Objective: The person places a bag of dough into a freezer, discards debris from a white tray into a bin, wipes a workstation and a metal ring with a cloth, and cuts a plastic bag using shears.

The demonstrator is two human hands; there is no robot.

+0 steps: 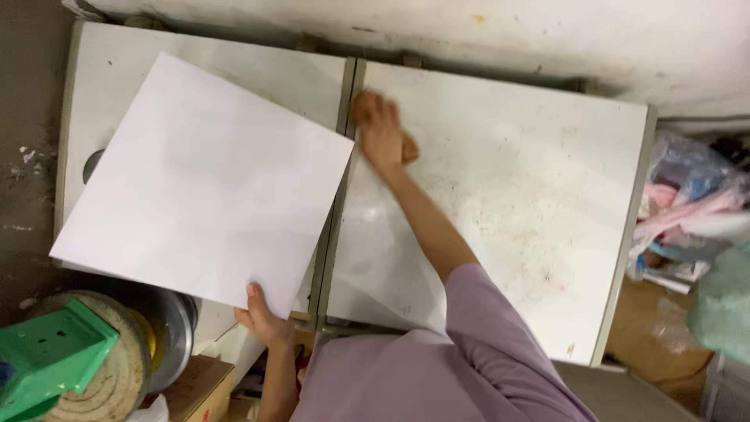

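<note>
White and uncreased, the square paper sheet is pinched at its bottom edge in my left grip. My right grip is clamped on an orange-brown cloth on the smudged table.

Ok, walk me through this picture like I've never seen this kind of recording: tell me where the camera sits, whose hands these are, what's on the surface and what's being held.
There is one picture, taken by a camera worn on a person's head, looking down at their own two bare hands. No machine is involved.

The left hand pinches the near edge of a large white sheet and holds it tilted over the left white table. The right hand, on a lilac-sleeved arm, reaches out and presses a small brown cloth or sponge against the right white table, which is smudged and scuffed.

At lower left stand a green stool-like object and a metal pot. At the right edge lie plastic bags.
</note>
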